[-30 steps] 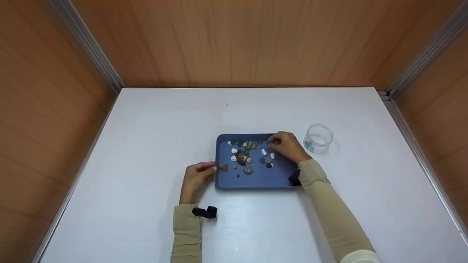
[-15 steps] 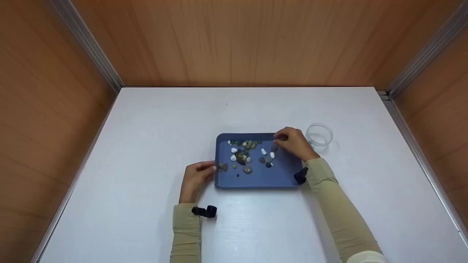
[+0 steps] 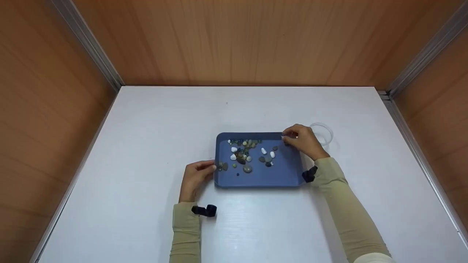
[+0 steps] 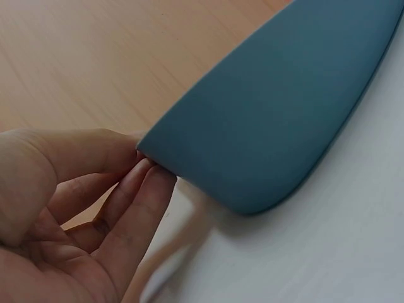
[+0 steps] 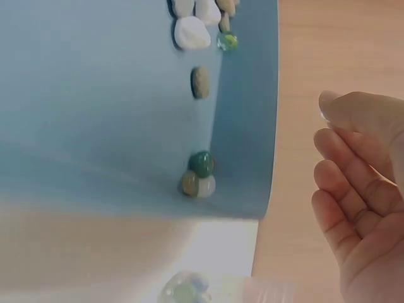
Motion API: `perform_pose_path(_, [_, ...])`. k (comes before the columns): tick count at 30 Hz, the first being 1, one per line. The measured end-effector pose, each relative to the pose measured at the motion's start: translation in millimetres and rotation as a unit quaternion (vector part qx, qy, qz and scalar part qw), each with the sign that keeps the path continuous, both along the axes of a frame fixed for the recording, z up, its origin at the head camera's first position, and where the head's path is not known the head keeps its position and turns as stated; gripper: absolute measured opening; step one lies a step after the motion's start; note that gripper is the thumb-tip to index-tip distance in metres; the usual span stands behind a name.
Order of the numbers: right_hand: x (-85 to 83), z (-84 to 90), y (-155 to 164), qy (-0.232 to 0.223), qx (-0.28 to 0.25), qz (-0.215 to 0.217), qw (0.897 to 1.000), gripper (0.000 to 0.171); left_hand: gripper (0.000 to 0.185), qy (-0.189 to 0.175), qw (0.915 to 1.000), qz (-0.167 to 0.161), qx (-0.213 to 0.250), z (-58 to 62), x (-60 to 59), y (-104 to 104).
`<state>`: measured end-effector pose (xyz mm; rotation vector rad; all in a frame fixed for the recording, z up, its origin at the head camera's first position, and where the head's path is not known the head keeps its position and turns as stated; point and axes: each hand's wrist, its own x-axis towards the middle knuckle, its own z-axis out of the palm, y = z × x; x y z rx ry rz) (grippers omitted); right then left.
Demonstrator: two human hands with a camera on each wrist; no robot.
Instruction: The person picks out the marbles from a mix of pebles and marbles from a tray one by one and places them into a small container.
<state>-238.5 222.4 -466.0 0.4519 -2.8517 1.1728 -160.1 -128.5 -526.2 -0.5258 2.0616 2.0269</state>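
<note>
My left hand (image 3: 197, 178) pinches the left rim of a blue tray (image 3: 281, 179) between thumb and fingers; in the left wrist view, the fingertips (image 4: 163, 180) meet at the tray's edge (image 4: 252, 120). Over the tray's back right corner, my right hand (image 3: 305, 140) pinches a small dark bead (image 3: 282, 134) between thumb and index finger; most of it is hidden by the fingertips. White pebbles (image 3: 272, 154), a grey-green round stone (image 3: 247, 169) and several brown and green ones lie in the tray. A green marble (image 5: 202, 163) rests in the corner below this hand.
A clear round container (image 3: 331, 135) stands right of the tray, partly hidden behind my right hand. Blue and green glass pieces (image 5: 185, 291) show inside it in the right wrist view. Wooden panels (image 3: 234, 44) enclose the white table (image 3: 175, 120).
My right hand has moved right and back across the tray with the small bead, toward the clear container, uncovering a brown pebble. My left hand keeps its place on the rim.
</note>
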Motion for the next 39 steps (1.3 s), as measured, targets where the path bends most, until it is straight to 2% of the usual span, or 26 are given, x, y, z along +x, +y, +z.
perform_pose_path(9, [0.1, 5.8, 14, 0.001, 0.012, -0.015, 1.0, 0.018, 0.026, 0.005, 1.0, -0.001, -0.009, -1.7, -2.5, -1])
perform_pose_path(22, [0.0, 7.6, 34, 0.04, 0.019, -0.031, 0.999, 0.017, 0.025, -0.004, 0.9999, 0.0, -0.016, -0.2, -2.5, 0])
perform_pose_path(28, [-0.1, 9.3, 45, 0.038, 0.017, -0.037, 0.998, 0.018, 0.026, -0.011, 0.9997, -0.003, -0.024, -0.5, -2.9, 0])
perform_pose_path(35, [1.6, 10.2, 57, 0.039, 0.019, -0.047, 0.998, 0.019, 0.026, 0.002, 1.0, 0.0, -0.002, -1.2, -1.0, 0])
perform_pose_path(39, [2.7, 10.0, 62, 0.042, 0.026, -0.06, 0.997, 0.019, 0.025, -0.001, 1.0, 0.003, -0.008, 0.6, -0.8, 0])
